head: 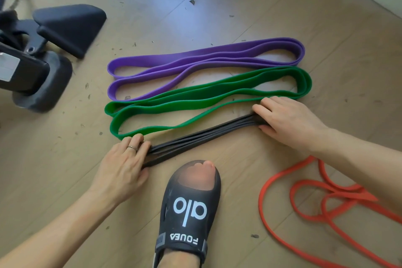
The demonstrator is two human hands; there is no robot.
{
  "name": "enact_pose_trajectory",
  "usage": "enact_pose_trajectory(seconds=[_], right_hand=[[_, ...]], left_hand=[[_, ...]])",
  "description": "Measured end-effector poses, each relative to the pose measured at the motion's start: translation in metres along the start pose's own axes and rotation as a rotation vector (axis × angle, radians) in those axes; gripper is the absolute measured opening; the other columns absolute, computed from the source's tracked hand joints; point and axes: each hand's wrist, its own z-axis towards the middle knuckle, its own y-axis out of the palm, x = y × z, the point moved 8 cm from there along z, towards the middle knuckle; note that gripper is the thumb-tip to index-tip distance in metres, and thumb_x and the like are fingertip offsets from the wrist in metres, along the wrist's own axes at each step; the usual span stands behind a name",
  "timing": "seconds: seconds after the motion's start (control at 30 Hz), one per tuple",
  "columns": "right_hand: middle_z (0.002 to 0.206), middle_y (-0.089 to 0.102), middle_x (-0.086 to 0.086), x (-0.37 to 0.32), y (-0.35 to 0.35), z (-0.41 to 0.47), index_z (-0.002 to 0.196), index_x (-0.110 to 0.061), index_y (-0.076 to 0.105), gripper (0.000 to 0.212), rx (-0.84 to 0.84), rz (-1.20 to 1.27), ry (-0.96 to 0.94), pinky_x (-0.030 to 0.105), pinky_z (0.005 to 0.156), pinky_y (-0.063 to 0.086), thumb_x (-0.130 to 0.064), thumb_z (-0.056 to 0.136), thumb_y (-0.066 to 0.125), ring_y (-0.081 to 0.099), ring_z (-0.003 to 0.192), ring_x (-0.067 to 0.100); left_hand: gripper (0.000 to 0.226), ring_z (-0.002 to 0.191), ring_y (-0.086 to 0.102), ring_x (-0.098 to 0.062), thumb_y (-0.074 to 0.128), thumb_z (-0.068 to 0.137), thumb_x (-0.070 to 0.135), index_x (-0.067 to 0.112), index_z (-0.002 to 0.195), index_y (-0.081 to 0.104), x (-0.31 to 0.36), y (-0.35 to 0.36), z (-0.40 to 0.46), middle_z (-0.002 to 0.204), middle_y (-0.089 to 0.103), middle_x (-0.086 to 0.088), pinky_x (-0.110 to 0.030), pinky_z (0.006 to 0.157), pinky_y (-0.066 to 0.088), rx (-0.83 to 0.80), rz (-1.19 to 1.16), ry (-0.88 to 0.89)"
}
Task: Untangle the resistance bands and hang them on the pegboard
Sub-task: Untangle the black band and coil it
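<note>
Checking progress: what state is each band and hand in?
Purple band: folded flat on floor.
Green band: folded flat on floor.
Black band: folded, ends held.
Orange band: loose, looped, unsorted.
Left hand: grips black band.
Right hand: grips black band.

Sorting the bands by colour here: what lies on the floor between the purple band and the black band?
In the head view, the green band lies folded between the purple band and the black band, whose ends both hands hold.
</note>
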Motion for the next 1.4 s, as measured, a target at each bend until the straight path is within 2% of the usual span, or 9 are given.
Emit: enact_pose_trajectory(seconds=[0.13,0.23,0.5,0.63,0.73,1.07,1.17,1.27,1.4], right_hand=[[0.088,0.059,0.010,-0.001,-0.001,-0.004,0.103,-0.006,0.062,0.033,0.004,-0.017,-0.007,0.044,0.071,0.054,-0.023,0.079,0.077,0.060,0.079,0.033],[0.082,0.059,0.009,-0.001,-0.002,-0.001,0.095,-0.007,0.061,0.030,0.014,0.010,0.048,0.041,0.063,0.051,-0.019,0.076,0.082,0.059,0.072,0.033],[0.093,0.063,0.008,0.002,0.002,0.004,0.107,-0.009,0.061,0.032,0.002,0.064,0.135,0.040,0.070,0.049,-0.021,0.081,0.076,0.060,0.083,0.032],[0.089,0.059,0.010,-0.004,0.001,-0.001,0.104,-0.007,0.062,0.033,0.027,0.053,0.102,0.040,0.064,0.050,-0.016,0.077,0.077,0.059,0.079,0.033],[0.088,0.056,0.011,-0.012,0.006,-0.004,0.106,-0.005,0.061,0.028,0.029,-0.009,0.059,0.043,0.065,0.049,-0.003,0.080,0.072,0.055,0.076,0.033],[0.111,0.062,0.023,-0.045,-0.004,-0.010,0.125,0.002,0.058,0.040,0.140,-0.061,-0.160,0.050,0.088,0.053,0.005,0.094,0.034,0.061,0.098,0.042],[0.111,0.062,0.020,-0.060,-0.010,-0.015,0.121,-0.002,0.060,0.032,0.184,-0.015,-0.180,0.047,0.085,0.052,0.002,0.092,0.047,0.061,0.099,0.039],[0.094,0.058,0.012,-0.060,-0.009,-0.029,0.106,-0.007,0.062,0.023,0.188,0.097,0.049,0.044,0.069,0.046,-0.004,0.083,0.062,0.056,0.082,0.034],[0.082,0.053,0.008,-0.062,0.003,-0.064,0.086,-0.013,0.055,0.015,0.104,0.225,0.229,0.040,0.061,0.044,-0.019,0.072,0.054,0.055,0.073,0.032]], left_hand=[[0.039,0.073,0.056,-0.036,0.082,0.072,0.024,0.004,0.100,0.064,-0.004,-0.001,0.005,0.097,0.059,-0.018,-0.040,0.057,0.043,0.051,0.065,-0.014],[0.023,0.070,0.057,-0.036,0.062,0.086,0.025,0.004,0.094,0.064,-0.003,-0.005,0.007,0.091,0.059,-0.018,-0.042,0.058,0.044,0.105,0.100,0.017],[0.045,0.071,0.056,-0.036,0.037,0.092,0.047,0.007,0.088,0.057,-0.007,-0.001,0.000,0.083,0.054,-0.015,-0.042,0.056,0.047,0.068,0.060,-0.037],[0.052,0.076,0.056,-0.034,0.057,0.089,0.052,0.005,0.111,0.054,-0.007,0.003,-0.003,0.095,0.052,-0.015,-0.039,0.048,0.048,0.037,0.019,-0.094],[0.060,0.077,0.055,-0.035,0.085,0.075,0.041,0.011,0.119,0.056,-0.004,0.001,-0.008,0.107,0.049,-0.021,-0.028,0.044,0.032,0.029,-0.012,-0.090],[0.092,0.064,0.052,-0.032,0.096,0.052,0.052,0.012,0.114,0.042,-0.001,-0.008,-0.016,0.104,0.042,-0.025,-0.023,0.042,0.028,-0.081,-0.063,-0.168],[0.084,0.060,0.049,-0.032,0.093,0.057,0.053,0.009,0.110,0.044,0.008,-0.024,-0.010,0.095,0.040,-0.021,-0.027,0.041,0.030,-0.057,-0.062,-0.147],[0.062,0.050,0.046,-0.032,0.089,0.067,0.039,0.010,0.102,0.047,0.037,-0.055,0.009,0.085,0.039,-0.016,-0.029,0.042,0.028,0.033,-0.084,-0.038],[0.045,0.048,0.049,-0.034,0.078,0.077,0.023,0.010,0.111,0.053,0.092,-0.089,0.044,0.090,0.047,-0.016,-0.030,0.041,0.027,0.105,-0.145,0.145]])
